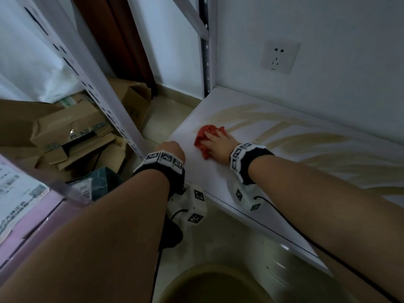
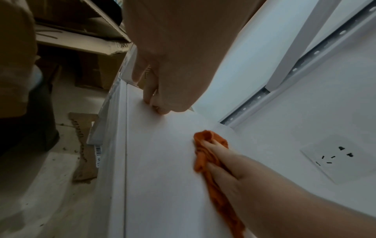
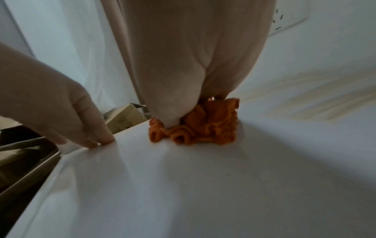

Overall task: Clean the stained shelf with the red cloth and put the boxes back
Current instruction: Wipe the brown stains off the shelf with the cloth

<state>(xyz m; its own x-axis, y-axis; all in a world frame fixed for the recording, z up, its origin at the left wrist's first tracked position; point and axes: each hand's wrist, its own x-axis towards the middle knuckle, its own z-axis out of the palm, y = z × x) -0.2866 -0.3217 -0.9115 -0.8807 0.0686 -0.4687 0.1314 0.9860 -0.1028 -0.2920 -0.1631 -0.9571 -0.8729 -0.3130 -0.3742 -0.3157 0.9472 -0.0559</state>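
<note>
The white shelf (image 1: 218, 176) carries long beige stain streaks (image 1: 306, 143) across its middle and right. Near its left end my right hand (image 1: 215, 142) lies on the bunched red cloth (image 1: 202, 138), which it holds and presses onto the board. In the right wrist view the cloth (image 3: 203, 128) is gathered under the thumb and palm, with streaks (image 3: 315, 99) to its right. My left hand (image 1: 171, 149) rests at the shelf's front left corner with only its fingertips (image 3: 101, 140) touching the board. Brown cardboard boxes (image 1: 72, 132) lie piled on the floor to the left.
A perforated white upright (image 1: 94, 84) stands between the boxes and the shelf, and another (image 1: 205, 62) at the back corner. A wall socket (image 1: 279, 56) sits above the shelf. A brown basin (image 1: 214, 285) stands on the floor below, a pink box (image 1: 21, 215) at the left.
</note>
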